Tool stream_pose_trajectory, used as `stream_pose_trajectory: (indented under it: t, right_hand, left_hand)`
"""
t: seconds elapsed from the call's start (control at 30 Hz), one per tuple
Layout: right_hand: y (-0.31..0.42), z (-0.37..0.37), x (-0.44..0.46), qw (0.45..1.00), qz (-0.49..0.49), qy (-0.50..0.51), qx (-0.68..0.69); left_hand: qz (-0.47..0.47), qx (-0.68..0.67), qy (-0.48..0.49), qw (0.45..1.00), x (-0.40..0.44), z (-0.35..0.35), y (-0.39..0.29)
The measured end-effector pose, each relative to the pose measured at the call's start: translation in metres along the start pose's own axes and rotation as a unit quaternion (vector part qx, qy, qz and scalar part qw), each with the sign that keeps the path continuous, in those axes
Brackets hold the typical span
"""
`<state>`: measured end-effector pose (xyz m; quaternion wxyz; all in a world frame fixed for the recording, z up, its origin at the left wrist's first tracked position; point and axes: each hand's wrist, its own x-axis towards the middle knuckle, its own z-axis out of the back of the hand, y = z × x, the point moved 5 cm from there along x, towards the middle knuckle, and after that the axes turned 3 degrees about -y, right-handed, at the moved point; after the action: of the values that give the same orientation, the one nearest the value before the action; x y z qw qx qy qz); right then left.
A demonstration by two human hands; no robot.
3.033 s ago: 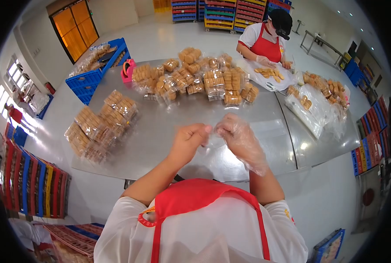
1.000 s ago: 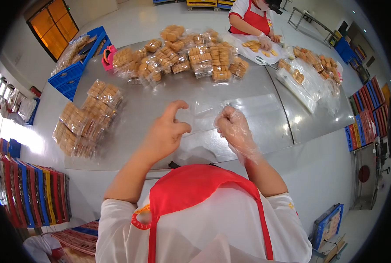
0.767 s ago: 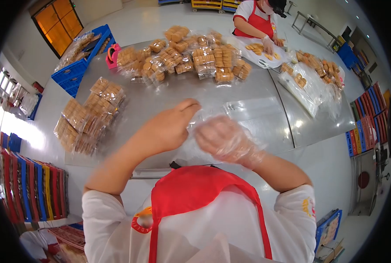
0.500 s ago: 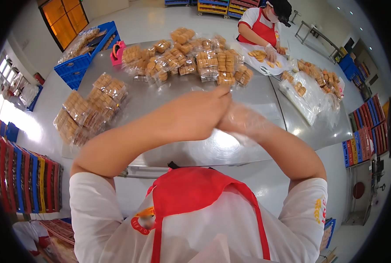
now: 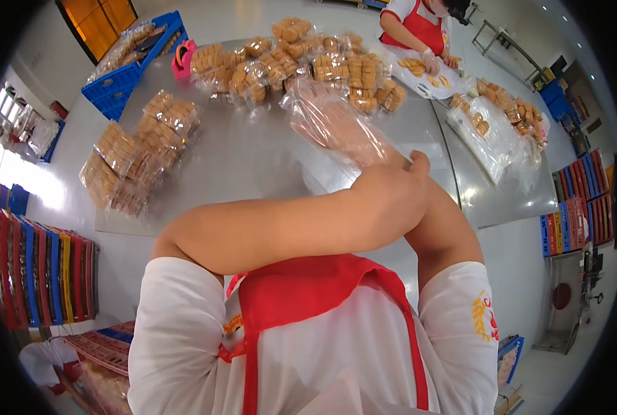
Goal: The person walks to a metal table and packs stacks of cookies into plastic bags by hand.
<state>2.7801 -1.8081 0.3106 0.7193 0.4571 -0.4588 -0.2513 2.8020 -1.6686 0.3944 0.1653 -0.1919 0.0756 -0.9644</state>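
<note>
My left hand (image 5: 393, 202) is closed at my right wrist, its fingers wrapped there at the cuff of a clear plastic glove (image 5: 372, 144). The loose, shiny glove covers my right hand (image 5: 333, 119), which stretches out over the metal table, fingers extended and holding nothing. Its fingertips are nearest to a pile of clear-wrapped packs of round biscuits (image 5: 279, 66). More biscuit packs (image 5: 118, 149) are stacked at the table's left side, beyond my left forearm.
A pink tape dispenser (image 5: 182, 61) and a blue crate (image 5: 111, 93) stand at the table's far left. Across the table, a co-worker (image 5: 419, 31) handles biscuits on a white sheet. Plastic bags (image 5: 485, 142) and more biscuits (image 5: 512, 104) lie at right.
My left hand has slid from my right hand toward the wrist, moving right and nearer to me. My right hand now reaches forward, fingers straightened inside the glove.
</note>
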Motion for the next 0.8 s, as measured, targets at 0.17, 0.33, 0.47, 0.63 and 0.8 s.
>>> stream_pose_trajectory:
  t: [0.17,0.33,0.47,0.63,0.8]
  right_hand:
    - [0.002,-0.005,-0.009,0.996,0.003,-0.004,-0.091]
    - [0.066,-0.038,-0.014,0.903,0.025,-0.012,-0.428]
    - [0.060,-0.046,-0.026,0.907,0.010,0.026,-0.419]
    - [0.084,-0.062,-0.052,0.943,0.035,0.037,-0.330]
    - [0.049,-0.067,-0.072,0.957,-0.057,0.045,-0.280]
  left_hand:
    - [0.190,-0.389,-0.110,0.895,-0.033,0.057,0.072]
    - [0.403,-0.294,-0.290,0.817,-0.116,0.030,0.226]
    - [0.373,-0.526,-0.285,0.710,-0.141,-0.007,0.211]
    - [0.405,-0.541,-0.313,0.668,-0.161,-0.015,0.178]
    - [0.448,-0.581,-0.255,0.630,-0.154,-0.048,0.149]
